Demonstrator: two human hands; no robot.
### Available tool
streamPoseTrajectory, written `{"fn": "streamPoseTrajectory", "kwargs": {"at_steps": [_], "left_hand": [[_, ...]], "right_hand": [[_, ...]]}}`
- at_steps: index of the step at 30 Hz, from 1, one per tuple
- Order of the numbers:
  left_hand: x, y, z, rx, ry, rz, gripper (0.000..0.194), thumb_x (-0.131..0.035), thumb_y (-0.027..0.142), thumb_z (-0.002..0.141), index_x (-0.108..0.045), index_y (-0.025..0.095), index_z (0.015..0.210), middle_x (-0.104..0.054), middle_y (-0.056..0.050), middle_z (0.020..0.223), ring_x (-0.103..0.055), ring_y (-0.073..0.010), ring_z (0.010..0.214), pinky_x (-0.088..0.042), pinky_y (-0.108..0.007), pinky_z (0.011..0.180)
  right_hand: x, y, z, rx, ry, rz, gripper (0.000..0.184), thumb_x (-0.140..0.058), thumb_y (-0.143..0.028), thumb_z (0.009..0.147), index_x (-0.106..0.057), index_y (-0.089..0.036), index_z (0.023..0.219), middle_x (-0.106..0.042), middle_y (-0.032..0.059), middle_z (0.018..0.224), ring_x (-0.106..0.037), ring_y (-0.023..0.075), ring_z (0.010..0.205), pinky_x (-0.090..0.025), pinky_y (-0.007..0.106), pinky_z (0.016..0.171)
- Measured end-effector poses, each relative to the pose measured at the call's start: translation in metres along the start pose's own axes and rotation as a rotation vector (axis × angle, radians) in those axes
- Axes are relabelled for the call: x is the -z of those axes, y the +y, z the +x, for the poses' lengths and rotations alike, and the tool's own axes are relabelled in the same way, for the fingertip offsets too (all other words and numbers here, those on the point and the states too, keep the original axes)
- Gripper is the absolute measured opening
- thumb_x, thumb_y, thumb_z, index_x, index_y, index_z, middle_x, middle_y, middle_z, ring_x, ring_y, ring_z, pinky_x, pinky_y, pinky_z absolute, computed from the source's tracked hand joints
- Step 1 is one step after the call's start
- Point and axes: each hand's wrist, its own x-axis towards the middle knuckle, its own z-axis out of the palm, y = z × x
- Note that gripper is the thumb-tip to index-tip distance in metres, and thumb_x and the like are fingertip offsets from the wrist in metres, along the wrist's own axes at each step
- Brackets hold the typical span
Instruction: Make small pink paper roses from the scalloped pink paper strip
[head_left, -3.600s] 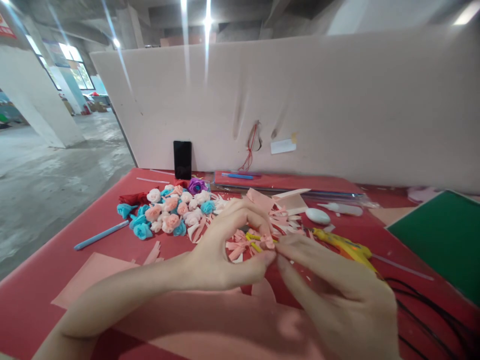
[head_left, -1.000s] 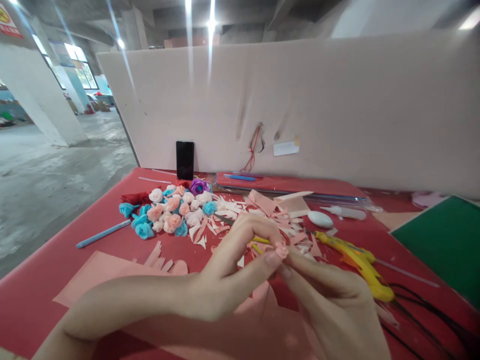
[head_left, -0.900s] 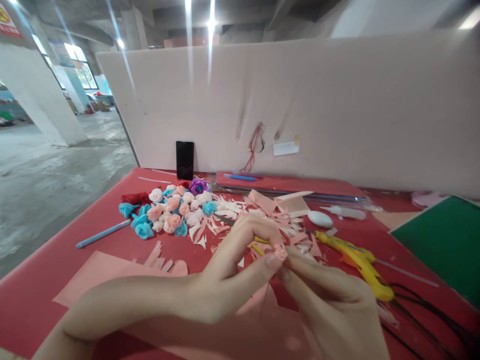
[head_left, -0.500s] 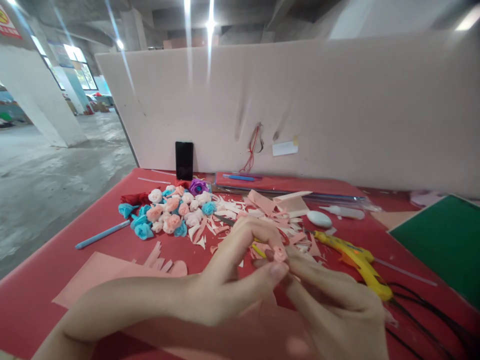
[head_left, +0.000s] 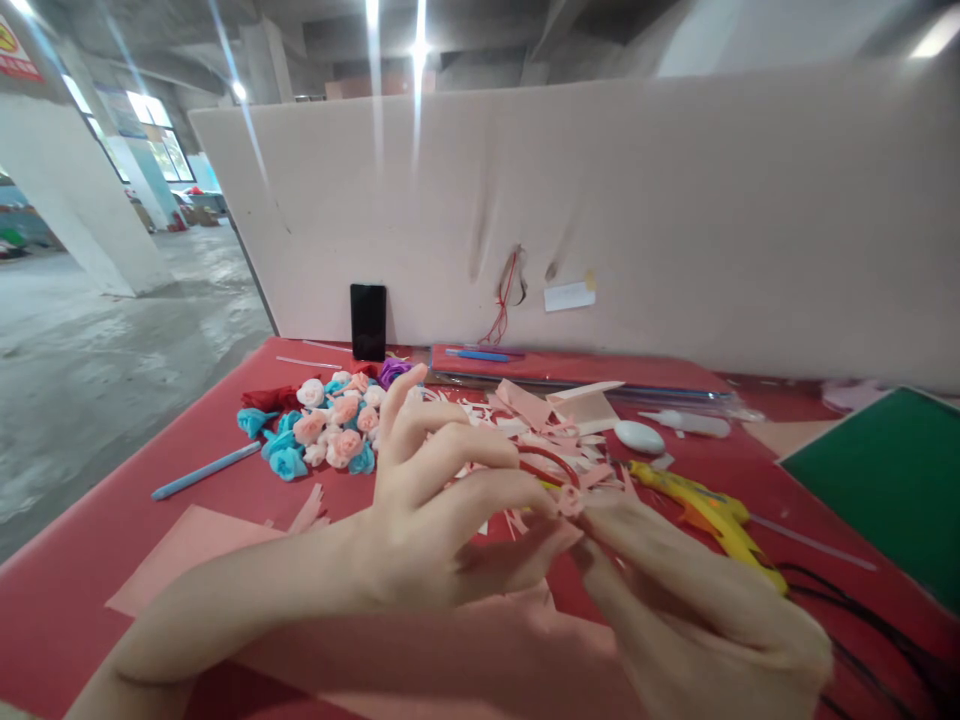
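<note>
Between my two hands is a small pink paper rose, rolled tight at its centre. My left hand pinches its left side with thumb and index finger, the other fingers raised and spread. From the right, my right hand grips the rose with its fingertips; its lower part is hidden by the fingers. Behind the hands, a pair of scissors with red and yellow handles lies partly covered among pink and white paper scraps. Under my forearms spreads a large pink paper sheet.
Finished paper roses in pink, white and blue lie heaped at left, near a blue pen. A yellow glue gun with black cables rests at right, beside a green board. A phone leans on the white partition.
My left hand has turned, its back now facing me and its outer fingers lifted. My right hand has shifted slightly right and down. The rose stays between them, a little further right.
</note>
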Motion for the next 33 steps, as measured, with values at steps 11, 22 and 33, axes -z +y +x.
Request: {"fn": "streamPoseTrajectory", "kwargs": {"at_steps": [11,22,33], "left_hand": [[0.0010,0.0014,-0.0003,-0.026,-0.031,0.058,0.010,-0.064,0.023,0.073,-0.054,0.025,0.070,-0.055,0.003,0.058,-0.046,-0.0168,0.065,-0.038,-0.050,0.096],[0.0005,0.0026,0.0005,0.008,-0.023,0.023,0.010,-0.065,0.025,0.071,-0.055,0.024,0.069,-0.056,0.002,0.058,-0.046,-0.0164,0.064,-0.035,-0.050,0.100],[0.0057,0.0079,0.0041,0.138,-0.111,-0.089,0.008,-0.063,0.020,0.073,-0.055,0.022,0.072,-0.058,0.003,0.061,-0.049,-0.0142,0.064,-0.042,-0.040,0.085]], "right_hand": [[0.0006,-0.0018,0.0033,0.057,-0.060,-0.024,0.047,-0.059,-0.003,0.073,-0.067,-0.042,0.097,-0.069,-0.0081,0.066,-0.066,0.0170,0.056,-0.057,0.030,0.053],[0.0001,0.0037,-0.0019,0.155,-0.059,-0.113,0.061,-0.057,-0.002,0.076,-0.057,-0.047,0.116,-0.066,-0.0068,0.067,-0.064,0.0165,0.057,-0.055,0.030,0.054],[0.0032,0.0037,0.0053,0.325,-0.054,-0.192,0.050,-0.059,0.004,0.070,-0.067,-0.033,0.102,-0.069,-0.0045,0.065,-0.066,0.0200,0.055,-0.056,0.033,0.053]]}}
